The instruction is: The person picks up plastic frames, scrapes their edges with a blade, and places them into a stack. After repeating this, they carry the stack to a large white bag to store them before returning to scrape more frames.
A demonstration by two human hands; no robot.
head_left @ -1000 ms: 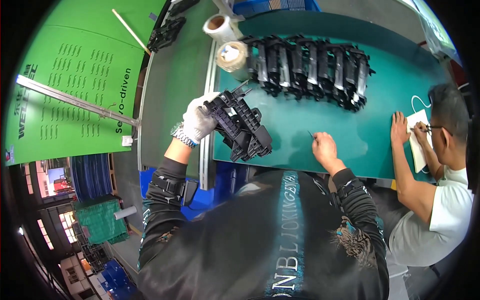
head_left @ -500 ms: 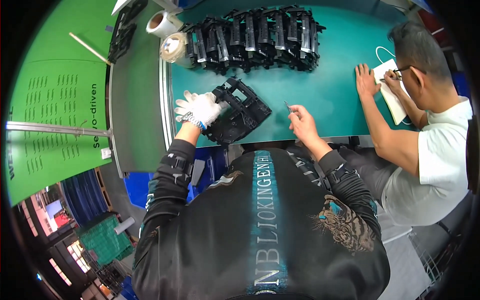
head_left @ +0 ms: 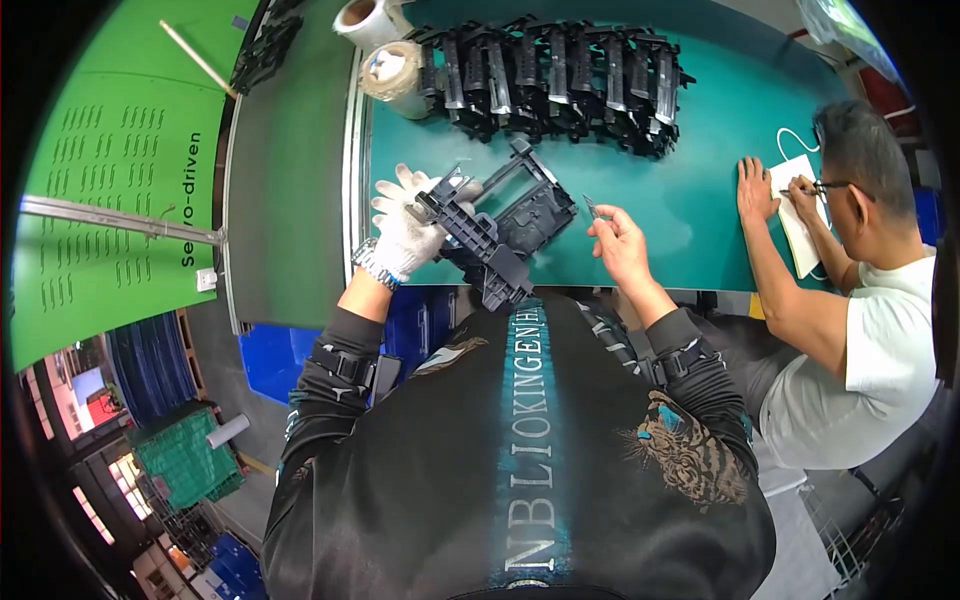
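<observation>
My left hand, in a white knit glove, grips a black moulded plastic frame by its left side. Some gloved fingers stick out spread, while the rest are behind the part. The frame is tilted, with an open rectangular window at its top, and it overhangs the near edge of the table. Just right of it, my bare right hand is closed on a small pointed metal tool. The tool's tip points toward the frame but looks apart from it; its exact kind is too small to tell.
Similar black plastic parts stand in a packed row at the back of the green table. Tape rolls sit beside a dark conveyor belt on the left. At right a co-worker writes in a notebook.
My left hand has lifted and turned the black plastic frame, so its ribbed side now shows. My right hand keeps the pointed tool near it. The whole view has shifted slightly.
</observation>
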